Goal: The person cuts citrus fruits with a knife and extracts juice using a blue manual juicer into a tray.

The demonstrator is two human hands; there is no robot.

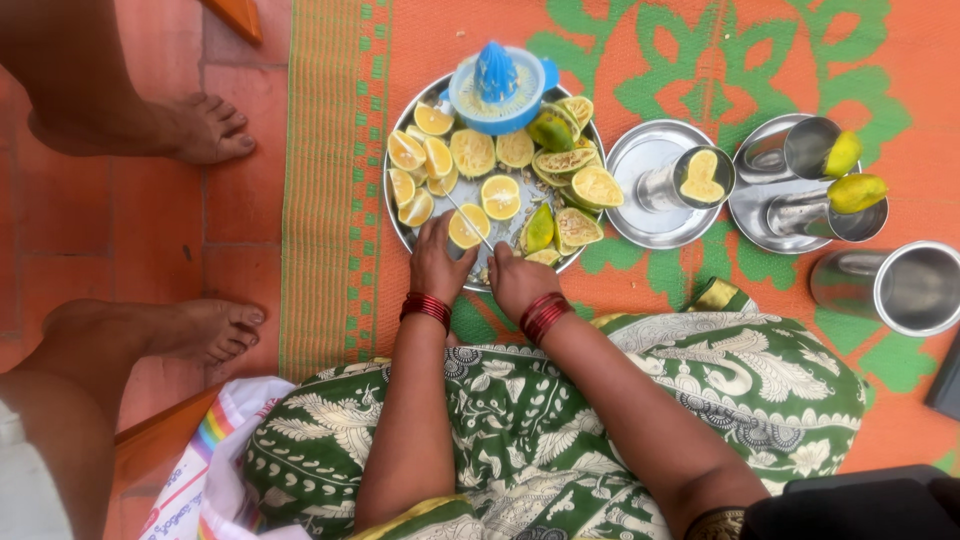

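Note:
My left hand (pixel 436 264) rests on the near rim of a round steel plate (pixel 392 205) and pins a yellow lemon half (pixel 466 225) with its fingertips. My right hand (pixel 517 281) sits right beside it, closed around the handle of a thin knife (pixel 462 213). The blade slants up and left across the held lemon. Several cut lemon halves and squeezed green rinds (pixel 595 186) cover the plate. A blue hand juicer (pixel 497 88) stands at its far edge. Both wrists wear red bangles.
On the orange and green mat (pixel 330 150), a small steel plate (pixel 640 150) holds a tipped tumbler with a rind. Another plate (pixel 760 215) holds two tumblers with green lemons. A further tumbler (pixel 900 287) lies to the right. Another person's bare feet (pixel 200 130) stand on the red tiles.

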